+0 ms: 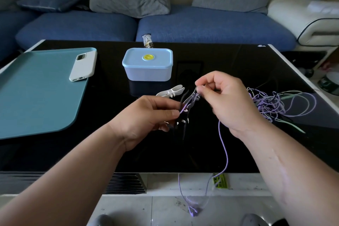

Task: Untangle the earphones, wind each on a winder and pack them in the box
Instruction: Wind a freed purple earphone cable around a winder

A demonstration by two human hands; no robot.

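Black table (220, 57), hands working above its middle, well apart from the tray and apart from the box.

- Far edge, centre: one pale-blue box (147, 68), lid on. One small packet (147, 41) sits behind it.
- Left edge: one teal tray (36, 88) carrying one white phone (83, 66).
- Winders, two plainly seen: a white winder (169, 92) lies flat just in front of the box, and a held winder (191, 98) is up in the air.
- Right hand (225, 97): fingers pinch its upper end.
- Left hand (145, 115): fingers pinch the lower end, where dark cord is wound.
- One purple cord (224, 145) drops past the near edge to the floor.
- Right edge: earphone tangle (271, 104), purple, green and dark. Count unreadable.
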